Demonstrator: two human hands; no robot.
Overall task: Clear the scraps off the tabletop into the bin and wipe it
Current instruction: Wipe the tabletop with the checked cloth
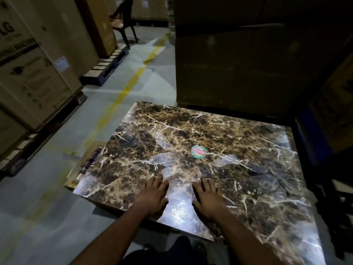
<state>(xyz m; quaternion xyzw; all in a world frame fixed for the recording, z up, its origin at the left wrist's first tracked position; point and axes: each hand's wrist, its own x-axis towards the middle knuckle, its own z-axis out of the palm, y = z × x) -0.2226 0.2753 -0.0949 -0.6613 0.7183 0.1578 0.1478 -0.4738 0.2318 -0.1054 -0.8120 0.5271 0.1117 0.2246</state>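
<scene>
A glossy brown marble-patterned tabletop (pixel 238 142) fills the middle and right of the head view. A round green and red sticker (pixel 198 152) lies near its centre. My left hand (pixel 153 196) rests flat on the near part of the top, fingers spread, holding nothing. My right hand (pixel 207 197) lies flat beside it, a short gap between them, also holding nothing. No loose scraps, cloth or bin show in the dim light.
Tall cardboard cartons (pixel 32 73) on pallets line the left side. A large dark carton stack (pixel 238 54) stands right behind the table. A chair (pixel 124 20) sits far back. A yellow floor line (pixel 122 92) runs along the grey floor left of the table.
</scene>
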